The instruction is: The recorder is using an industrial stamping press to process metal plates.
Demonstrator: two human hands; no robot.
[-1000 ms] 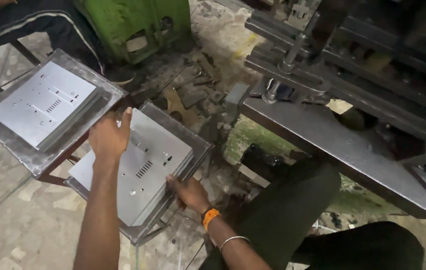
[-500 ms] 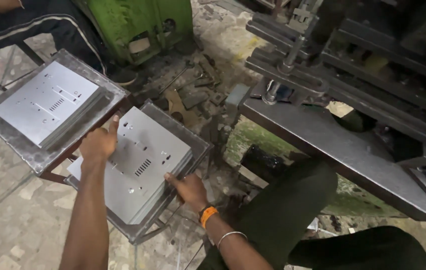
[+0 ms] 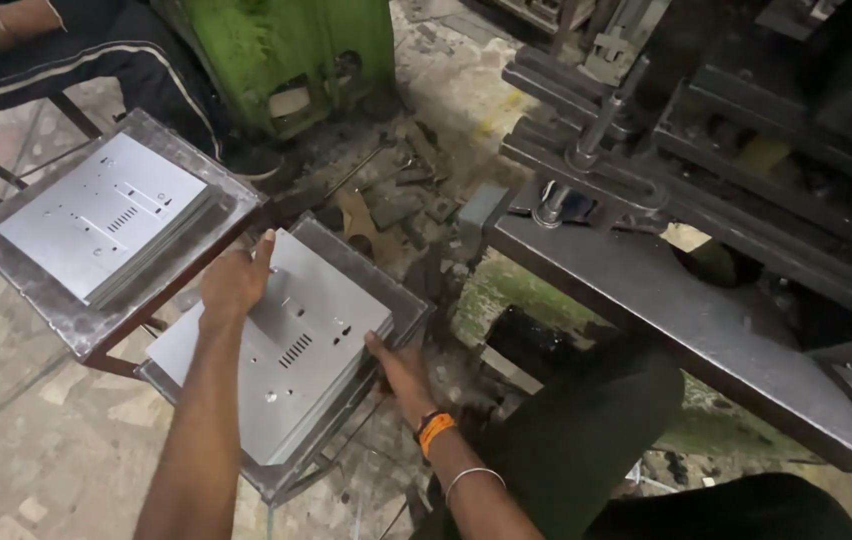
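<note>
Grasping the top punched metal sheet (image 3: 291,345) by two edges, my left hand (image 3: 234,283) clamps its upper left edge and my right hand (image 3: 398,365) pinches its lower right edge. It lies on a stack in the lower tray (image 3: 401,300), centre left of the frame. At upper left a second tray (image 3: 36,290) overlaps that corner, crowding it. At right the press table (image 3: 686,330) edge stands near, with littered floor between.
</note>
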